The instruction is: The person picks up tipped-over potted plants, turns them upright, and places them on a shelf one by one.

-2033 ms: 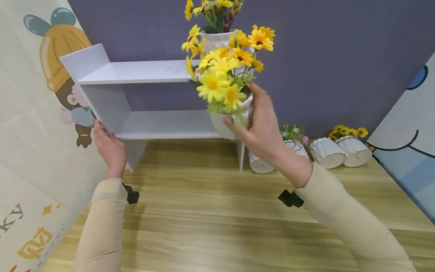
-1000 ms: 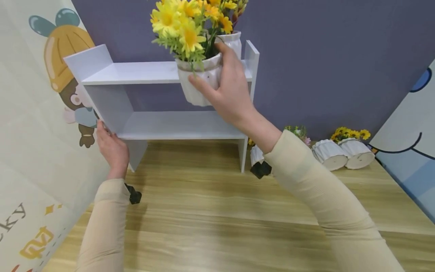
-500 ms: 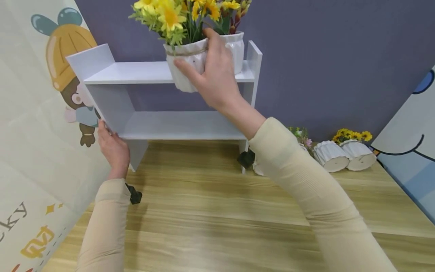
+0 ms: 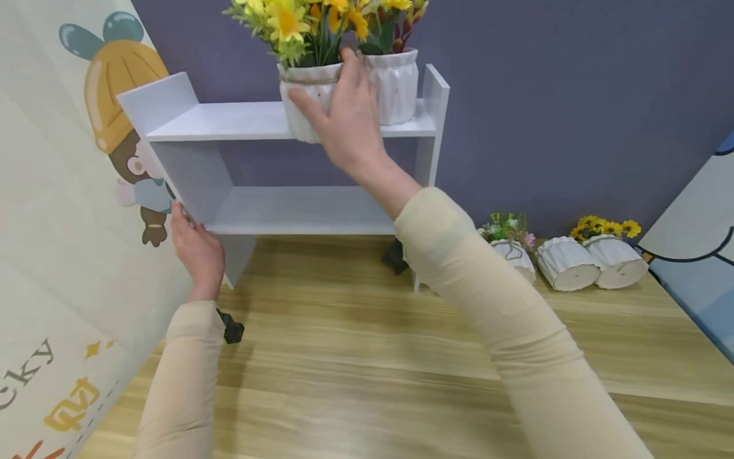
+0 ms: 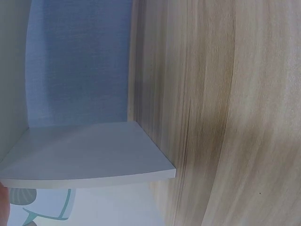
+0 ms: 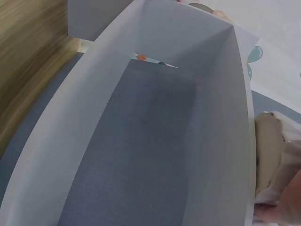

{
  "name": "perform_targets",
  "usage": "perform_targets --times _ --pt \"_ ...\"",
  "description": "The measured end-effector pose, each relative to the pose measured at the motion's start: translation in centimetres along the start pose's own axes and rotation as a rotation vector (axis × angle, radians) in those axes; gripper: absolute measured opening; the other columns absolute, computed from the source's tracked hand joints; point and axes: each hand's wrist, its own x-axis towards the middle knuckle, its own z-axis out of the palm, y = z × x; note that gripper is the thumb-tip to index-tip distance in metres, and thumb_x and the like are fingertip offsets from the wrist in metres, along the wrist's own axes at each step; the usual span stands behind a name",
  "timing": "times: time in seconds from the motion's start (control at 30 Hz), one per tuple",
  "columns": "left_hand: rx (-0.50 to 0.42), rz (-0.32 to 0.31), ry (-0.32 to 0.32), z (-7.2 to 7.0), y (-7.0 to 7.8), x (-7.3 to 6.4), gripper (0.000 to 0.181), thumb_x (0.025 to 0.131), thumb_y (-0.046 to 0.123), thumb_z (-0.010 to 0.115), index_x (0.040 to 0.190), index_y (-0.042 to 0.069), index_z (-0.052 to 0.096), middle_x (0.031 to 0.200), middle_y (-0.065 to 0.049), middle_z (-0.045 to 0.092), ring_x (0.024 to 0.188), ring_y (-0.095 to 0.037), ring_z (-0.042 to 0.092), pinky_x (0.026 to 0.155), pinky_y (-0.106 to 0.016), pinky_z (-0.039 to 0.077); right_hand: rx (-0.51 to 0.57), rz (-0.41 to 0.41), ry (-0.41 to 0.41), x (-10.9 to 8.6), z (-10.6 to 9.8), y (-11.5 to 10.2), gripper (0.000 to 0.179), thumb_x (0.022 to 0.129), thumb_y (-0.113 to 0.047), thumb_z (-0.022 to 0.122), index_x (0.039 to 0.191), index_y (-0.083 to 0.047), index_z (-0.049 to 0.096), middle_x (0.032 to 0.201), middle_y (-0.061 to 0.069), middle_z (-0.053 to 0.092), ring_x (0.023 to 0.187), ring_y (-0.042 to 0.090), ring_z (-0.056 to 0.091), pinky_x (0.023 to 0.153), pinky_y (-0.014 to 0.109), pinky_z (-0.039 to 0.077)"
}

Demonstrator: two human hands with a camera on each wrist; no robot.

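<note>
My right hand [image 4: 350, 124] grips a white ruffled flowerpot [image 4: 306, 95] holding yellow daisies [image 4: 287, 25], thumb across its front. In the head view the pot's base overlaps the front edge of the top board of a white two-tier shelf [image 4: 229, 121]. The right wrist view shows the pot's underside [image 6: 269, 153] right at that board's edge. Beside it a second white flowerpot [image 4: 395, 89] with yellow flowers stands on the top board's right end. My left hand [image 4: 197, 252] rests against the outside of the shelf's left side panel, its far fingers hidden.
Several white flowerpots lie tipped on the wooden table at the right, among them one with pink and white flowers [image 4: 510, 252], a middle pot [image 4: 568, 264] and one with yellow flowers [image 4: 616, 261]. A dark blue wall [image 4: 550, 115] stands behind the shelf; a cartoon-printed wall [image 4: 69, 210] is at the left.
My right hand has carried the daisy pot left and up from in front of the shelf to its top board, now beside the other pot. My left hand stays at the side panel.
</note>
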Motion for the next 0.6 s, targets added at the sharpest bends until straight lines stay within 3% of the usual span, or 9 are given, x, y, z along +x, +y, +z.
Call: perform_targets --times 0.3,0.6 --pt "0.023 0.002 0.002 0.0 0.1 0.0 0.047 0.096 0.012 0.035 0.141 0.017 0.024 0.137 -0.012 0.038 0.124 -0.031 0.038 0.103 -0.044 0.032 -0.118 0.048 0.013 1.3 1.5 -0.7 0.092 0.081 -0.066 0.041 0.145 -0.01 0.004 0.15 0.009 0.004 0.137 0.019 0.012 0.111 0.022 0.013" --pt "0.009 0.046 0.025 0.2 -0.1 0.0 0.046 0.095 0.012 0.036 0.14 0.016 0.026 0.135 -0.014 0.04 0.122 -0.032 0.04 0.102 -0.045 0.034 -0.264 0.03 0.106 2.2 2.8 -1.0 0.09 0.079 -0.068 0.042 0.139 -0.006 0.014 0.143 0.01 0.018 0.134 0.028 0.019 0.111 0.025 0.017"
